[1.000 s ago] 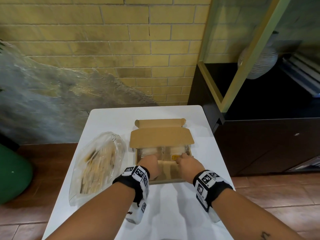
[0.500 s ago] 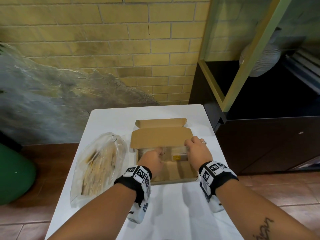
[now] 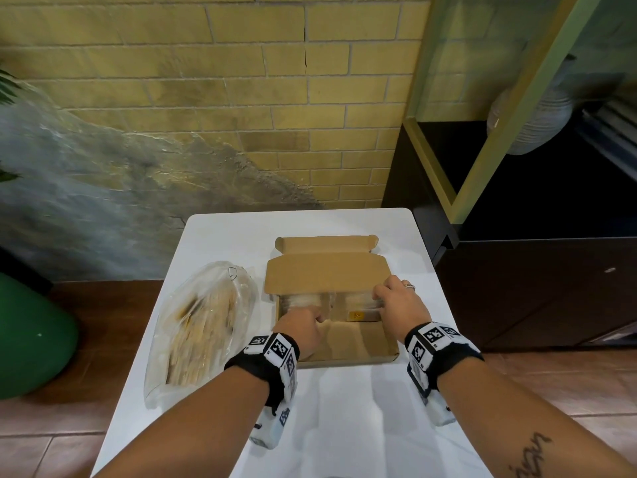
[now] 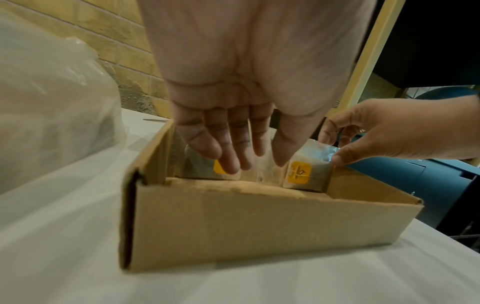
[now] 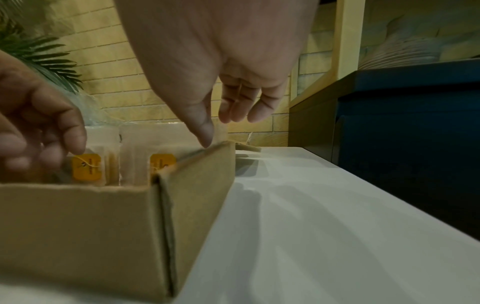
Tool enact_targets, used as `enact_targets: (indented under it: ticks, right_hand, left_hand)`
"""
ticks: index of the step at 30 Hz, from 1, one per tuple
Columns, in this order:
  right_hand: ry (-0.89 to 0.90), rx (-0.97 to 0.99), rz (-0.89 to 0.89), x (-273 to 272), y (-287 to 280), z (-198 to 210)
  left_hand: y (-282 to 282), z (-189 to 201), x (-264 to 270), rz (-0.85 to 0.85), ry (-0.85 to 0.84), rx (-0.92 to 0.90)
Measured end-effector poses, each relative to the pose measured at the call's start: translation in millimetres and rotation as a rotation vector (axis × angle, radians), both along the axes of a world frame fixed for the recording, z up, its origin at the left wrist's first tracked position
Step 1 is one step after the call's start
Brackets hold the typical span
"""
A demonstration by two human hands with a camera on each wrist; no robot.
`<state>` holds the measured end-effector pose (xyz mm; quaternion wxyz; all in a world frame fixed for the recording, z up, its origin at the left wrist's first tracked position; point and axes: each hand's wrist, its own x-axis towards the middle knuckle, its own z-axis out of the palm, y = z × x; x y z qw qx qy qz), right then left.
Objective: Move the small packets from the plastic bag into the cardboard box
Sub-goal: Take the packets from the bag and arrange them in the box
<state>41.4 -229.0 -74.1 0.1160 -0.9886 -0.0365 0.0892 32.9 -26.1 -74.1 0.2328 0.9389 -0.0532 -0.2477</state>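
Observation:
An open cardboard box (image 3: pixel 348 359) sits mid-table, its lid folded back toward the wall. Small clear packets with orange labels (image 3: pixel 356 313) stand in two stacks at its far end. My left hand (image 3: pixel 303 326) reaches into the box, its straight fingers (image 4: pixel 233 152) touching the left stack (image 4: pixel 202 166). My right hand (image 3: pixel 396 300) pinches the top of the right stack (image 4: pixel 298 172) between thumb (image 5: pixel 205 131) and fingers, beside the box's right wall (image 5: pixel 197 185). The plastic bag (image 3: pixel 203 322), still holding several packets, lies left of the box.
The white table (image 3: pixel 344 426) is small, with floor on both sides. A dark cabinet (image 3: pixel 534 288) with a vase (image 3: pixel 531 122) stands close on the right. A green rounded object (image 3: pixel 31 339) sits on the floor at left. A brick wall is behind.
My right hand went from the box's near middle to the far right, onto the right stack. My left hand slid a little forward toward the left stack.

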Motion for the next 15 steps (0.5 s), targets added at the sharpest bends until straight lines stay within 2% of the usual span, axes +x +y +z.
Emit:
enact_targets:
  ticks: [6,12,15]
  right_hand:
    - [0.0,-0.131,0.049,7.1,-4.5,1.8]
    - [-0.057,-0.216,0.177,11.9,-5.2,10.4]
    - [-0.046,-0.232,0.166,9.2,-2.5,11.4]
  left_hand:
    - [6.5,-8.0,0.9,-0.004,0.051,0.027]
    - [9.8,-8.3,1.7,-0.047,0.044,0.072]
    - [9.1,-7.9,2.2,-0.04,0.056,0.079]
